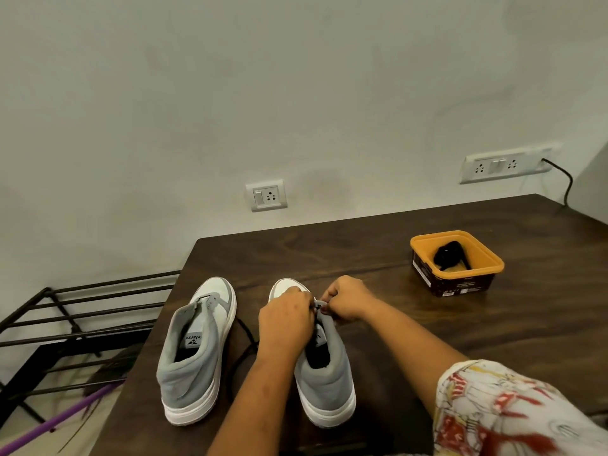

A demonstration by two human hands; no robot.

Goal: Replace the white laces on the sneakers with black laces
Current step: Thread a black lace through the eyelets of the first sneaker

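both hands [285,319] [345,299] curled — pinching black lace [241,353] over right sneaker [324,380]

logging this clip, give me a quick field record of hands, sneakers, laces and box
left hand: grips right sneaker by its eyelets
right hand: pinches black lace there
left sneaker: beside it, no lace seen
black lace: trails between the sneakers
box: far right on table, spare lace inside

**A Plain Room at Home**

A dark wooden table [411,327] stands against a bare plastered wall [296,93] fitted with a household switch socket [266,195] at 12 o'clock and a switch panel [503,165] at 2 o'clock. A metal shoe rack [65,319] at 9 o'clock and a purple-handled broom [49,424] (partly hidden) at 8 o'clock mark domestic quarters.
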